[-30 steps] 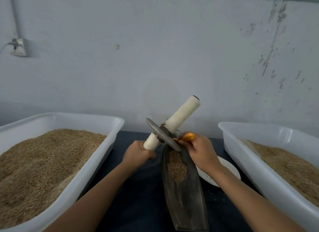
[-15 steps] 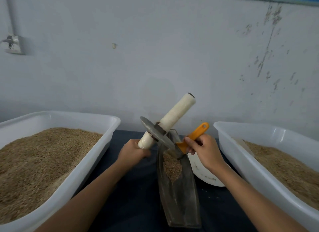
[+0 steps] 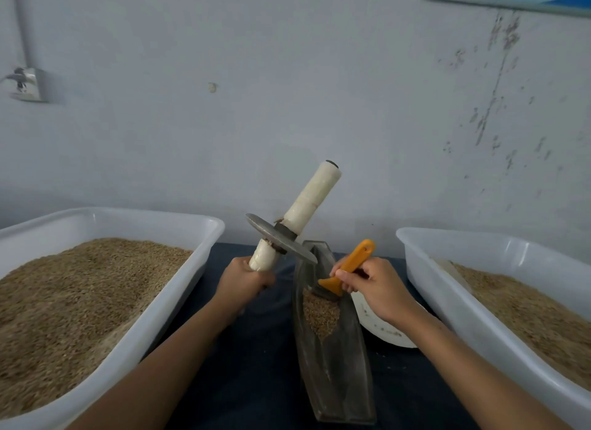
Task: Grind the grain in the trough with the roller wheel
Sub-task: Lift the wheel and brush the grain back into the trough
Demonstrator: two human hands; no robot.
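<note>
Metal roller wheel (image 3: 281, 240) lifted, left hand (image 3: 243, 282) gripping lower handle

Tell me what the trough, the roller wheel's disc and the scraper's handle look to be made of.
Trough: dark grey metal by the look, perhaps cast iron; dull, worn, dusty surface.
Roller wheel: the disc looks like grey metal with a matte face and a thin edge.
Scraper: the orange handle is probably plastic, being smooth, evenly coloured and moulded with a hanging hole.

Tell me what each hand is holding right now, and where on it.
Left hand grips the roller wheel by its lower white handle; right hand holds the orange-handled scraper mid-handle.
</note>
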